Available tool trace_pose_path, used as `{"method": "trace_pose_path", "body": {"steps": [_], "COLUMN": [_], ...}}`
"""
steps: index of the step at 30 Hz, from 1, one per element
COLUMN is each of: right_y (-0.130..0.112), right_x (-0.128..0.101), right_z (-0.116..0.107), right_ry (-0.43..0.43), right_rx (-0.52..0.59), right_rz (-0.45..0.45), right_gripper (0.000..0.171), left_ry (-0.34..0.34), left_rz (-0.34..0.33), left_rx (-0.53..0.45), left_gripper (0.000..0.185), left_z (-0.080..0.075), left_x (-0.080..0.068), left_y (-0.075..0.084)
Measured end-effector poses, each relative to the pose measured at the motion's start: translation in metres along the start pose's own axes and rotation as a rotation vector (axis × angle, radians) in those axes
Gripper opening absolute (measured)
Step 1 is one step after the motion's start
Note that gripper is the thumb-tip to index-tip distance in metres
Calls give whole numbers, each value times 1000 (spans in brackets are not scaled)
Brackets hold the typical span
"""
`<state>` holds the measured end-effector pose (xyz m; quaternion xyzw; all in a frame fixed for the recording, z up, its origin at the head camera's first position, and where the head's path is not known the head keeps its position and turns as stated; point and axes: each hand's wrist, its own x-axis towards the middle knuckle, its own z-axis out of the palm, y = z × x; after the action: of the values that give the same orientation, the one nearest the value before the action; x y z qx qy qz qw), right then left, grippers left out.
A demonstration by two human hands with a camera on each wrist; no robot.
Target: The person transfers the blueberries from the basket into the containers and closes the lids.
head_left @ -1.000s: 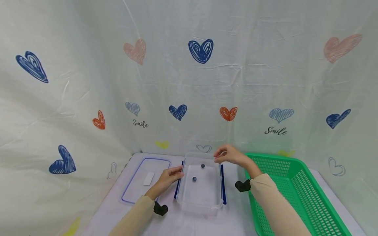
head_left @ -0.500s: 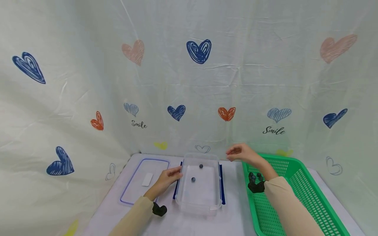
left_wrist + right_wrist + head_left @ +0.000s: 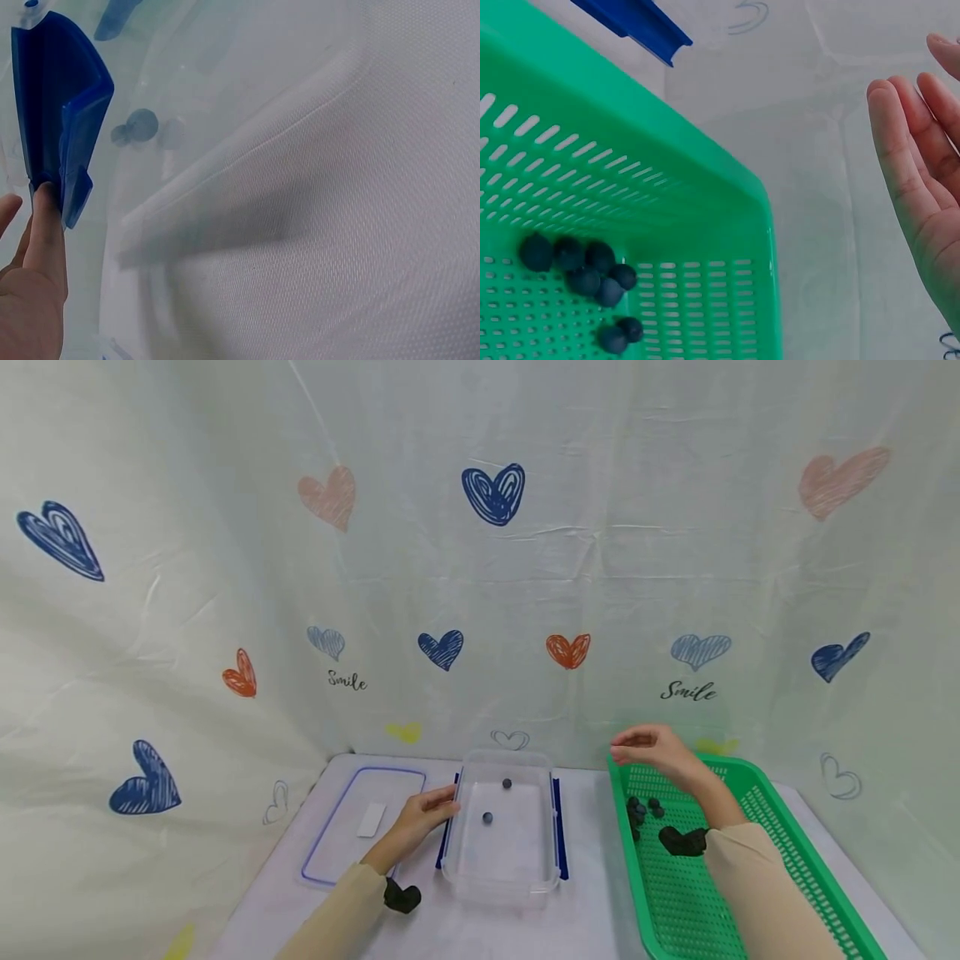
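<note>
From the head view, the left hand (image 3: 422, 817) rested against the left side of a clear plastic box (image 3: 501, 878), its fingers fairly straight and touching the blue clip (image 3: 444, 843) on that wall, gripping nothing. Inside the box, just right of that hand, lay two dark berries (image 3: 487, 817), one nearer the far wall. To the left of the hand a flat lid (image 3: 330, 870) with a blue rim lay on the tabletop (image 3: 585, 910), with a small white patch at its middle. The right hand (image 3: 656, 748) hovered above the far left corner of a green basket (image 3: 757, 827), fingers loosely extended and holding nothing that could be seen. Below that hand, a small cluster of berries (image 3: 642, 809) sat on the basket floor. A pale curtain printed with hearts hung behind everything

In the left wrist view, the fingers (image 3: 41, 247) of the left hand (image 3: 30, 292) touched the lower end of the blue clip (image 3: 64, 120). Beyond them, berries (image 3: 139, 124) showed blurred through the clear wall of the box (image 3: 225, 90)

In the right wrist view, the right hand (image 3: 922, 180) was open, palm showing and fingers straight, empty. To its left the corner of the green basket (image 3: 705, 187) held about seven dark berries (image 3: 585, 274) bunched together on the slotted floor. A blue clip (image 3: 637, 21) showed at the top edge, apart from the basket
</note>
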<state>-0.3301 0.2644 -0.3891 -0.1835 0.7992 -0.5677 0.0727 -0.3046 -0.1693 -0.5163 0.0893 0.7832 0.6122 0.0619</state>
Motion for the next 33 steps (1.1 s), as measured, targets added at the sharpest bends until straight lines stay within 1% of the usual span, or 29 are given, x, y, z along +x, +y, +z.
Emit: {"method": "trace_pose_path", "body": {"steps": [8,15,20,24,27,29,33], "right_y": [12,32,48,60,68,73,83], "right_x": [-15,-25,-31,-33,-33,-36,-38], "right_z": [-11,-19,-24,-26,-28,-29,-31], "right_ry": [60,90,100,112,111,110,106], "right_rx": [40,96,152,244,311,341,364], "right_rz": [5,1,46,76,68,54,26], "right_gripper": [44,37,34,28,24,24,26], "left_ry": [11,0,1,-1,-8,-11,-4], "left_rz": [-3,15,14,15,16,12,13], "left_rx": [-6,-22,-20,-23,-27,-29,-14], "left_gripper": [53,60,61,60,60,60,58], "left_z": [0,-1,-1,-1,-2,-1,0], "left_x": [1,1,2,2,2,2,2], "left_y": [-2,-4,-5,-5,-5,-6,-6]}}
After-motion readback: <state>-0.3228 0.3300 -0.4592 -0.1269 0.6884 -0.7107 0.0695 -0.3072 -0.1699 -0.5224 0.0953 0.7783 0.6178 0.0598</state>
